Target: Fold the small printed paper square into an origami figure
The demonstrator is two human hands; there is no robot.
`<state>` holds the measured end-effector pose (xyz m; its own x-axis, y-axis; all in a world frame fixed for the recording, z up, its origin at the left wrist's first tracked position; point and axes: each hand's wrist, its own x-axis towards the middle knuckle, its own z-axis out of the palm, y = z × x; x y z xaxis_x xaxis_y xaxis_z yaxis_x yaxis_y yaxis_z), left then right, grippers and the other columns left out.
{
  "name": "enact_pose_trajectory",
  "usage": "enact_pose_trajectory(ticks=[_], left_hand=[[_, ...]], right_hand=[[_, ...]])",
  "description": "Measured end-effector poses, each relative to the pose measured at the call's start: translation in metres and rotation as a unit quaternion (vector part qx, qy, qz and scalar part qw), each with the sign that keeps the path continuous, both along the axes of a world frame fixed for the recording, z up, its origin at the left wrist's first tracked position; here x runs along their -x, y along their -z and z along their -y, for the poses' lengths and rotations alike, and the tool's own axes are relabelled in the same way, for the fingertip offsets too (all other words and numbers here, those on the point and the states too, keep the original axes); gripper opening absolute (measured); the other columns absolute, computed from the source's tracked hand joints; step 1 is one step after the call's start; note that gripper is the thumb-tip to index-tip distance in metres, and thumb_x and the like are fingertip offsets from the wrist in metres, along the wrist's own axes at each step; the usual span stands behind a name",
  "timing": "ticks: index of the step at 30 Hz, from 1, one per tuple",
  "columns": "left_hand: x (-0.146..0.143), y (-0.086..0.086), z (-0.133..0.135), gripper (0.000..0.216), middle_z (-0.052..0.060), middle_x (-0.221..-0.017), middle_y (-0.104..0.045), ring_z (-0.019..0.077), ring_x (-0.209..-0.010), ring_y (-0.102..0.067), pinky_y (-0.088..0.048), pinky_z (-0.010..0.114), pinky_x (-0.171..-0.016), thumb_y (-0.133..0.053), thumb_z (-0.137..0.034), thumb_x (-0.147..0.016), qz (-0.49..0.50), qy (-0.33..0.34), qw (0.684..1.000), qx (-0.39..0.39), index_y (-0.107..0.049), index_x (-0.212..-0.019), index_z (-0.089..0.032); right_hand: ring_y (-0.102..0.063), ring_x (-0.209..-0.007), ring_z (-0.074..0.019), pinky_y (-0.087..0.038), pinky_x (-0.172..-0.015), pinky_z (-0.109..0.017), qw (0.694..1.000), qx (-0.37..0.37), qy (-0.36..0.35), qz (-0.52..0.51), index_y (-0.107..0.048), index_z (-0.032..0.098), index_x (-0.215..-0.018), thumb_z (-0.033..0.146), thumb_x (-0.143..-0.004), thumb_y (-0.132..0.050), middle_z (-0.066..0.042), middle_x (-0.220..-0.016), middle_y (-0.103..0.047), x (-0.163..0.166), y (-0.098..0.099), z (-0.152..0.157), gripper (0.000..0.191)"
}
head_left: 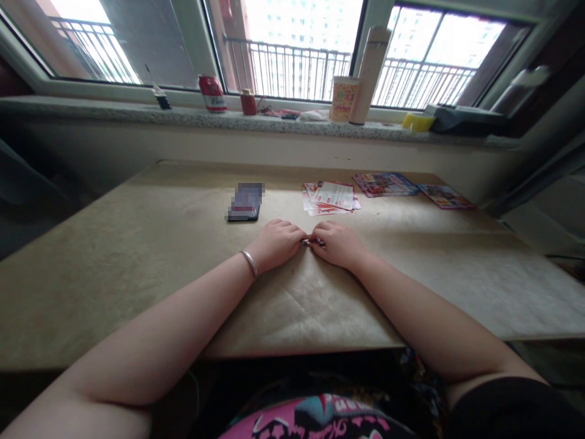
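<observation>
My left hand (280, 241) and my right hand (337, 242) meet over the middle of the table (283, 305), fingertips nearly touching. Both are closed in a pinch around a small, shiny, dark purplish object (319, 242), mostly covered by the fingers, so its kind does not show. A silver bangle (249, 263) circles my left wrist. Just beyond my left hand lies a phone (247, 202), its screen blurred out. Behind my right hand is a loose pile of red and white printed cards (335, 196).
Colourful printed sheets (386, 184) and another stack (445, 196) lie at the table's far right. On the stone sill (283, 124) stand a red can (212, 94), a small red jar (248, 102), a patterned cup (343, 99), a tall tube (369, 76) and yellow tape (418, 122).
</observation>
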<state>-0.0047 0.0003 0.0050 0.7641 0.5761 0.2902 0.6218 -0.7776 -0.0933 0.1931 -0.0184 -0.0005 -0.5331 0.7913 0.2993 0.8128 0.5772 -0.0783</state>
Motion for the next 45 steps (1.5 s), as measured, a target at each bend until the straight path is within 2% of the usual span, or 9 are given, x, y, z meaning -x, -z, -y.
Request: enact_pose_trajectory(ticks=[8,16,28,33,37,41,45], left_hand=[[0.000,0.002,-0.002,0.021,0.007,-0.091,-0.069,0.0195,-0.088,-0.063,-0.045,0.034,-0.082,-0.045,-0.021,-0.087,0.006,-0.004,1.000,0.000,-0.064,-0.096,-0.017],[-0.001,0.002,-0.001,0.020,0.007,-0.090,-0.068,0.0199,-0.086,-0.062,-0.046,0.034,-0.080,-0.045,-0.020,-0.086,-0.010,-0.007,1.000,-0.010,-0.065,-0.091,-0.017],[-0.002,0.005,-0.001,0.021,0.009,-0.093,-0.065,0.0207,-0.088,-0.059,-0.046,0.035,-0.082,-0.045,-0.023,-0.088,-0.008,-0.026,1.000,-0.009,-0.064,-0.095,-0.016],[-0.002,0.005,-0.001,0.023,0.009,-0.093,-0.065,0.0214,-0.088,-0.059,-0.047,0.036,-0.081,-0.044,-0.024,-0.089,-0.002,-0.028,1.000,0.000,-0.065,-0.093,-0.016],[-0.003,0.008,-0.002,0.023,0.009,-0.103,-0.064,0.0209,-0.093,-0.059,-0.047,0.035,-0.085,-0.045,-0.023,-0.087,0.031,-0.036,0.999,0.026,-0.067,-0.093,-0.017],[-0.004,0.011,-0.004,0.024,0.008,-0.106,-0.064,0.0219,-0.097,-0.058,-0.047,0.037,-0.088,-0.046,-0.022,-0.086,0.059,-0.061,0.995,0.058,-0.067,-0.096,-0.017],[-0.005,0.012,-0.006,0.022,0.008,-0.104,-0.064,0.0220,-0.097,-0.057,-0.046,0.037,-0.090,-0.048,-0.020,-0.085,0.070,-0.065,0.992,0.076,-0.066,-0.097,-0.017]], right_hand=[[-0.057,-0.094,-0.0192,-0.042,-0.079,-0.029,1.000,-0.008,-0.001,0.020,-0.068,0.019,-0.094,0.032,-0.090,-0.047,-0.007,-0.097,-0.067,0.001,-0.001,0.000,0.024],[-0.058,-0.087,-0.0200,-0.040,-0.073,-0.030,0.998,-0.033,0.009,0.057,-0.066,0.017,-0.088,0.026,-0.090,-0.045,-0.008,-0.091,-0.067,0.006,-0.001,-0.002,0.023],[-0.057,-0.088,-0.0198,-0.039,-0.072,-0.030,0.999,-0.033,0.019,0.038,-0.065,0.018,-0.088,0.027,-0.089,-0.045,-0.007,-0.092,-0.066,0.009,0.003,-0.006,0.022],[-0.055,-0.092,-0.0209,-0.039,-0.075,-0.030,0.999,-0.022,0.044,0.014,-0.065,0.017,-0.087,0.025,-0.089,-0.044,-0.008,-0.092,-0.065,0.012,0.005,-0.007,0.022],[-0.054,-0.092,-0.0214,-0.039,-0.080,-0.031,0.997,0.009,0.066,-0.033,-0.065,0.017,-0.085,0.025,-0.087,-0.049,-0.008,-0.091,-0.065,0.012,0.008,-0.010,0.018],[-0.053,-0.091,-0.0202,-0.039,-0.082,-0.031,0.992,0.047,0.065,-0.093,-0.063,0.018,-0.085,0.024,-0.082,-0.057,-0.006,-0.089,-0.064,0.008,0.014,-0.017,0.009],[-0.053,-0.086,-0.0183,-0.039,-0.079,-0.029,0.988,0.049,0.059,-0.131,-0.063,0.019,-0.081,0.022,-0.080,-0.059,-0.005,-0.087,-0.062,0.004,0.017,-0.021,0.005]])
